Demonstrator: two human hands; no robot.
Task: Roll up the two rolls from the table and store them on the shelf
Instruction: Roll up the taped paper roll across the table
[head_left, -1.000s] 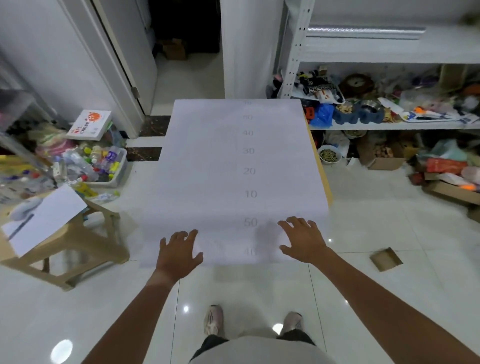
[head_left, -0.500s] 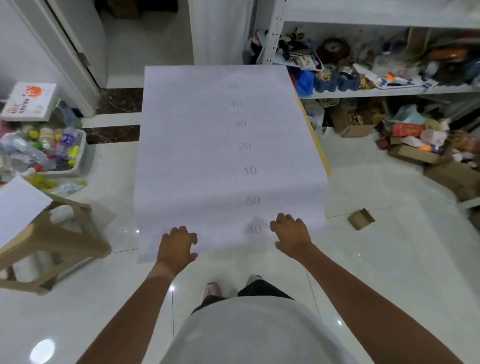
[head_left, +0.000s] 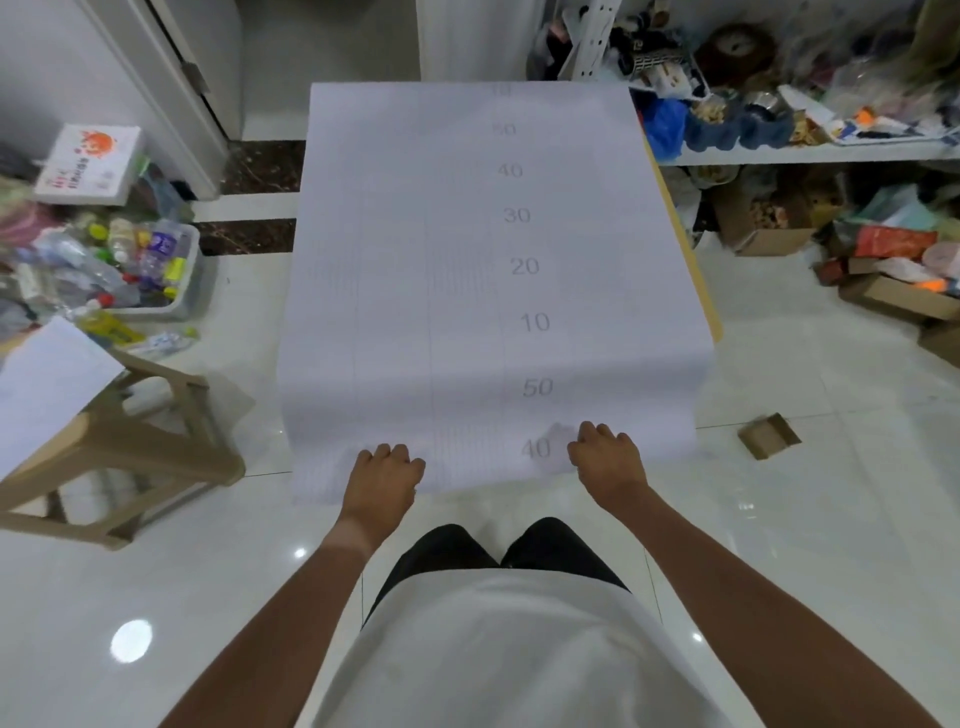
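A wide white paper sheet (head_left: 467, 291) printed with grey numbers lies unrolled along the table and hangs over its near end. The table's yellow edge (head_left: 684, 244) shows only on the right. My left hand (head_left: 382, 480) and my right hand (head_left: 608, 462) are on the hanging end, one on either side of the number 40. Both hands have curled fingers gripping the paper. The sheet is slightly crumpled just beside my right fingers. A white metal shelf (head_left: 789, 153), crowded with clutter, stands to the right behind the table. I see no second roll.
A beige plastic stool (head_left: 135, 441) with a white paper on it stands at the left. Behind it is a grey bin of bottles (head_left: 156, 270). Cardboard boxes (head_left: 904, 296) and a small cardboard piece (head_left: 769, 435) lie on the glossy tiled floor at the right. A doorway opens beyond the table.
My fingers, spread flat on the hanging end a second ago, have curled into it. The view has tilted down and closer to the table.
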